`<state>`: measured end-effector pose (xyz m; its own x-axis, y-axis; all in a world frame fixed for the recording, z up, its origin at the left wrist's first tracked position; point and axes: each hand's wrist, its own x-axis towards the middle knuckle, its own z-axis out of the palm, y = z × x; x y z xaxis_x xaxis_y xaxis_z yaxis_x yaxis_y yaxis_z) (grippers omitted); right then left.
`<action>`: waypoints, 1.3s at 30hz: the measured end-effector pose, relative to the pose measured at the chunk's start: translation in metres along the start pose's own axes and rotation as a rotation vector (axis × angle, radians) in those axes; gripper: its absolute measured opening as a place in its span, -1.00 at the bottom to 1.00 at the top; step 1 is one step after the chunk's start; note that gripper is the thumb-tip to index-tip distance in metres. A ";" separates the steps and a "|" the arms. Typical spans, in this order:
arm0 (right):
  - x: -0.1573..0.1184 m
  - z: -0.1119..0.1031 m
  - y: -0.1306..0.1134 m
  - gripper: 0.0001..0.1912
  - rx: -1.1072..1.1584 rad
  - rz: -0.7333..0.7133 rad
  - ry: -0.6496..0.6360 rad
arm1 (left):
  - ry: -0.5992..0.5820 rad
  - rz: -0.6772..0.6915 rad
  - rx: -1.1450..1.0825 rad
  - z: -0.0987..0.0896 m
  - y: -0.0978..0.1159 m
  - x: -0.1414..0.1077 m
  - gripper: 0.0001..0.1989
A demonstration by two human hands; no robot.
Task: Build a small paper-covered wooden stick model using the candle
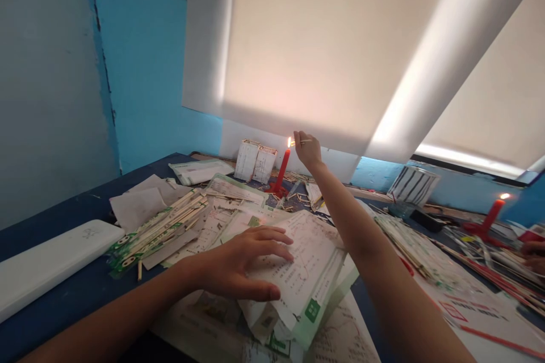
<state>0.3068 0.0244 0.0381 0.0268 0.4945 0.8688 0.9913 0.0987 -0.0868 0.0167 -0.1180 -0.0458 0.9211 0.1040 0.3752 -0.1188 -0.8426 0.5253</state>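
Observation:
My right hand (310, 152) is raised on an outstretched arm, its fingers closed around a thin wooden stick (305, 140). The stick's tip points left, at the flame of a lit red candle (283, 169); I cannot tell whether the tip itself burns. That candle stands upright on a red base near the wall. My left hand (249, 258), with fingers spread and slightly bent, is over a pile of written sheets (313, 247). It appears to rest lightly on them and holds nothing.
At left lie wooden sticks in green-printed wrappers (170, 224) and a long white case (55, 266). Two paper-covered boxes (248, 161) stand behind. On the right are a second lit red candle (491, 216), a striped box (413, 185) and another person's hand (534, 255).

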 end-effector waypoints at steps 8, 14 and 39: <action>-0.003 0.001 0.005 -0.58 0.009 -0.022 0.018 | -0.015 0.042 0.069 0.003 -0.008 -0.002 -0.27; -0.003 0.001 0.008 -0.54 0.019 -0.029 0.036 | 0.000 0.088 0.164 0.009 -0.015 0.000 -0.40; -0.003 0.001 0.005 -0.59 0.059 -0.023 0.034 | 0.022 0.156 0.224 0.005 -0.010 0.001 -0.60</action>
<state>0.3113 0.0243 0.0343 0.0095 0.4616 0.8870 0.9824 0.1611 -0.0943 0.0206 -0.1125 -0.0547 0.8894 -0.0270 0.4563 -0.1716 -0.9449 0.2786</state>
